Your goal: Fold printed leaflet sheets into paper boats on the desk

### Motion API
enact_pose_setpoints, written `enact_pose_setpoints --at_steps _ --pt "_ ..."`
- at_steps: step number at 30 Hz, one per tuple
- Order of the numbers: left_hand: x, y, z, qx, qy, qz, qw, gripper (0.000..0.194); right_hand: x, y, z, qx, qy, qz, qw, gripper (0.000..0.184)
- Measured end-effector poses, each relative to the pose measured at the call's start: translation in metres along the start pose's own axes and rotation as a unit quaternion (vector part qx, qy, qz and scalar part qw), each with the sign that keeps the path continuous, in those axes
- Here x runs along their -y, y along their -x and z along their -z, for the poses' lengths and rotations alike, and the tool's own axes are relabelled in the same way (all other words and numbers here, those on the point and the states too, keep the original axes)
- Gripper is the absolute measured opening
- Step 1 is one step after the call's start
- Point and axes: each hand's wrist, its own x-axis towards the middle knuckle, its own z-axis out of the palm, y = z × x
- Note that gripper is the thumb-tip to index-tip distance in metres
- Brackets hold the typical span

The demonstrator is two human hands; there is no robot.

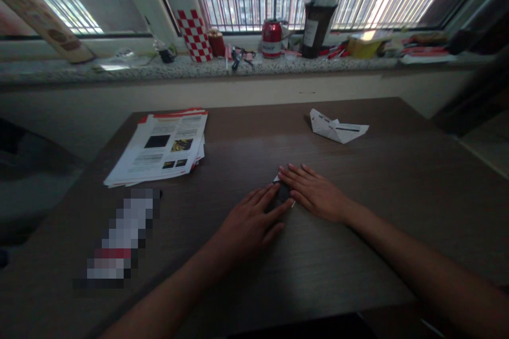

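A small folded piece of paper (283, 192), dark with white edges, lies flat on the brown table (338, 270). From the left, my left hand (256, 217) presses its fingertips on the paper, fingers stretched out. My right hand (314, 190) lies flat over the paper's right side, its fingers extended and close together. Most of the paper is hidden under the two hands, so its full shape does not show. Beyond my right hand, a folded paper boat (338, 128) of white printed paper rests on the table.
A stack of printed sheets (159, 148) lies at the back left. Nearer on the left is a blurred-out, phone-like object (121, 235). On the window sill (131, 71) stand a checkered vase (193, 26), a red can (272, 39) and a dark drink cup (316, 26).
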Motion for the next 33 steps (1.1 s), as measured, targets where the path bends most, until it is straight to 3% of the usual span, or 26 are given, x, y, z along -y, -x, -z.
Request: enact_pose_setpoints --at_steps 7,14,18,22,28,33 --pt "0.003 -0.002 0.001 -0.01 0.011 0.012 1.0 0.052 -0.001 0.004 0.001 -0.055 -0.067 -0.06 0.994 0.06" --pt "0.006 -0.005 0.009 -0.031 0.083 0.019 0.996 0.043 0.002 0.004 0.001 -0.072 -0.066 -0.067 0.993 0.058" --pt "0.008 -0.009 0.01 -0.086 0.166 0.062 0.98 0.037 0.007 0.003 -0.003 -0.091 -0.071 -0.072 0.991 0.055" --pt "0.011 -0.015 0.004 -0.152 0.169 0.144 0.963 0.037 0.014 0.001 -0.007 -0.107 -0.063 -0.087 0.988 0.049" --pt "0.012 -0.018 -0.004 -0.139 0.208 0.198 0.948 0.05 0.02 -0.001 -0.011 -0.117 -0.052 -0.088 0.988 0.051" --pt "0.013 -0.018 -0.002 -0.137 0.246 0.199 0.939 0.051 0.022 0.0 -0.012 -0.122 -0.05 -0.091 0.987 0.052"
